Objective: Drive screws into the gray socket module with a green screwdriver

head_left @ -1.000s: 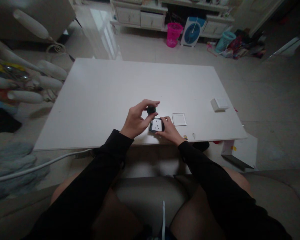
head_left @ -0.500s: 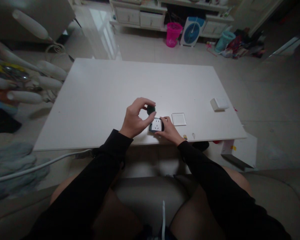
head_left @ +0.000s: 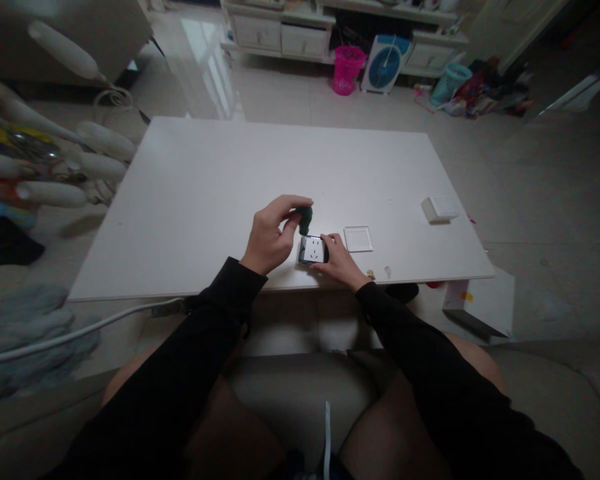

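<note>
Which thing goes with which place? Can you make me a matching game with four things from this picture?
Things:
1. dark green tool
2. white socket
3. square frame
4. pink basket

Places:
A. lying on the table, not held
B. on the floor, beside the fan
C. in the left hand
D. gripped by the right hand

Right pairs: 1-C, 2-D, 3-A, 4-B
</note>
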The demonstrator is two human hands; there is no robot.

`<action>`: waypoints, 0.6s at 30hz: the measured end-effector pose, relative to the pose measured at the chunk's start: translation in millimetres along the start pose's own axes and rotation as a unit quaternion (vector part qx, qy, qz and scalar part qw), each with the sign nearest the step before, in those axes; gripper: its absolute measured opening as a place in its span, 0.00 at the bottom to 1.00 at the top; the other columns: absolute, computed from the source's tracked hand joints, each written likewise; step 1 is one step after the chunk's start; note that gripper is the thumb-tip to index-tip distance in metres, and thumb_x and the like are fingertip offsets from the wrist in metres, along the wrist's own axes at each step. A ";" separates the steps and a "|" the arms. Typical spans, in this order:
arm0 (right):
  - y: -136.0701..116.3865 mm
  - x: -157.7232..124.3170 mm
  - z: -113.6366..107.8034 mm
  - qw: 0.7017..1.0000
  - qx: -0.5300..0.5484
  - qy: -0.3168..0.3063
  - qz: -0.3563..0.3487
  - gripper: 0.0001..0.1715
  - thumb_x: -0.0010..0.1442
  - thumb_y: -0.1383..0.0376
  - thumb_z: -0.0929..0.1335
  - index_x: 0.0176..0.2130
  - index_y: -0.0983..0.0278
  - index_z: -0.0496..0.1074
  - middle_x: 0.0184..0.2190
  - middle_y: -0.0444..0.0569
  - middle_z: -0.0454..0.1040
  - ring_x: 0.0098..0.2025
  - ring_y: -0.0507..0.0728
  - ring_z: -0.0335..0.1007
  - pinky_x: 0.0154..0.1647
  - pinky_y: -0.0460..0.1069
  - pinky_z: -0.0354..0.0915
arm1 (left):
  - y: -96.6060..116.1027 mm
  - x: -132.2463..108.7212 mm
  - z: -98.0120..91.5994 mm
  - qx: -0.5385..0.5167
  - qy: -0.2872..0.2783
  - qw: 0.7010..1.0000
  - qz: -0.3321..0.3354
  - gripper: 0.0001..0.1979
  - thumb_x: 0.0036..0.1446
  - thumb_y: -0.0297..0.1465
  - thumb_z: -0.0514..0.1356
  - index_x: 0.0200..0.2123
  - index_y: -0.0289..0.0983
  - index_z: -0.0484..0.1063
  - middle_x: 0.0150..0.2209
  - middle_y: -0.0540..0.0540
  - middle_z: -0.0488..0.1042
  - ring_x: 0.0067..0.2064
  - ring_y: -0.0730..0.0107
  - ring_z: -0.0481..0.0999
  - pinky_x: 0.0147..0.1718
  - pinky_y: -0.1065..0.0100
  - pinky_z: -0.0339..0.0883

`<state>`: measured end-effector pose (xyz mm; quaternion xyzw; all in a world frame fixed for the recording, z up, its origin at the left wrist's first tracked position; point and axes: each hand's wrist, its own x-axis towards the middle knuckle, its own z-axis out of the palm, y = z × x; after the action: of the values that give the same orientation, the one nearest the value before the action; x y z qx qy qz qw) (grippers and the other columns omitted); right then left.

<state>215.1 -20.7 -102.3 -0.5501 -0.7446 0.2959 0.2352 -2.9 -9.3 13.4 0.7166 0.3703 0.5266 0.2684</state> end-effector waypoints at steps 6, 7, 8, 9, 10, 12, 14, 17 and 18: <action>-0.7 1.0 -0.3 1.000 -0.001 -0.005 0.000 0.51 0.50 0.65 0.82 0.66 0.61 0.63 0.58 0.56 0.64 0.62 0.69 0.68 0.70 0.67 0.65 | 3.4 0.1 -1.9 0.031 -0.006 0.999 0.039 0.14 0.57 0.22 0.61 0.46 0.39 0.78 0.46 0.44 0.80 0.48 0.61 0.81 0.48 0.56 0.83; -0.6 1.1 -0.2 1.000 -0.001 -0.004 -0.001 0.51 0.50 0.65 0.82 0.66 0.61 0.63 0.58 0.56 0.64 0.62 0.69 0.68 0.70 0.67 0.65 | 3.9 0.3 -0.9 0.045 0.006 0.998 0.046 0.12 0.57 0.23 0.64 0.44 0.39 0.79 0.46 0.44 0.79 0.48 0.61 0.80 0.46 0.57 0.83; -0.5 1.1 0.0 1.000 -0.001 -0.003 -0.002 0.51 0.50 0.65 0.82 0.66 0.61 0.62 0.58 0.56 0.64 0.62 0.69 0.68 0.70 0.67 0.65 | 3.9 0.6 0.5 0.056 0.020 0.997 0.048 0.10 0.58 0.25 0.66 0.43 0.39 0.79 0.46 0.44 0.78 0.48 0.62 0.79 0.44 0.59 0.83; -0.3 1.1 0.1 1.000 -0.001 -0.003 -0.003 0.51 0.50 0.65 0.82 0.66 0.61 0.62 0.58 0.56 0.64 0.62 0.69 0.68 0.70 0.67 0.65 | 3.3 0.8 2.2 0.063 0.032 0.997 0.043 0.09 0.58 0.27 0.69 0.43 0.39 0.80 0.45 0.44 0.76 0.47 0.63 0.79 0.42 0.61 0.83; -0.2 1.1 0.2 1.000 -0.002 -0.002 -0.003 0.51 0.50 0.65 0.82 0.66 0.61 0.63 0.58 0.56 0.64 0.62 0.69 0.68 0.70 0.67 0.65 | 2.2 1.0 4.0 0.065 0.043 0.996 0.034 0.10 0.58 0.29 0.70 0.44 0.40 0.81 0.45 0.45 0.75 0.46 0.64 0.78 0.40 0.63 0.83; 0.1 1.1 0.3 1.000 -0.003 -0.002 -0.004 0.50 0.50 0.65 0.82 0.66 0.61 0.63 0.58 0.56 0.64 0.62 0.69 0.68 0.70 0.67 0.65 | -1.4 1.1 7.2 0.047 0.057 0.997 0.009 0.12 0.59 0.31 0.71 0.47 0.41 0.82 0.44 0.46 0.72 0.45 0.66 0.77 0.39 0.65 0.84; 0.5 1.0 0.6 1.000 -0.003 -0.003 -0.005 0.51 0.50 0.64 0.82 0.66 0.61 0.63 0.58 0.56 0.64 0.62 0.69 0.68 0.70 0.67 0.65 | -5.6 0.7 9.1 0.019 0.061 0.998 -0.016 0.14 0.61 0.30 0.69 0.50 0.42 0.82 0.44 0.46 0.72 0.44 0.67 0.78 0.38 0.67 0.84; 1.0 1.0 2.3 1.000 -0.004 -0.010 -0.002 0.52 0.50 0.64 0.83 0.67 0.62 0.63 0.59 0.57 0.64 0.62 0.69 0.68 0.69 0.66 0.65 | -9.3 -0.2 8.8 -0.012 0.035 0.999 -0.032 0.19 0.64 0.26 0.63 0.57 0.42 0.77 0.46 0.46 0.75 0.47 0.66 0.80 0.39 0.67 0.83; 1.0 1.0 3.0 1.000 -0.004 -0.012 -0.001 0.52 0.49 0.64 0.83 0.66 0.63 0.63 0.59 0.57 0.64 0.62 0.69 0.68 0.69 0.66 0.65 | -9.4 -0.4 8.1 -0.018 0.020 0.999 -0.032 0.19 0.65 0.26 0.61 0.58 0.41 0.75 0.48 0.45 0.77 0.49 0.65 0.80 0.41 0.66 0.83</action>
<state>213.5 -20.1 -105.1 -0.5466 -0.7491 0.2995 0.2245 2.4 -4.2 3.5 0.6885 0.3886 0.5391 0.2903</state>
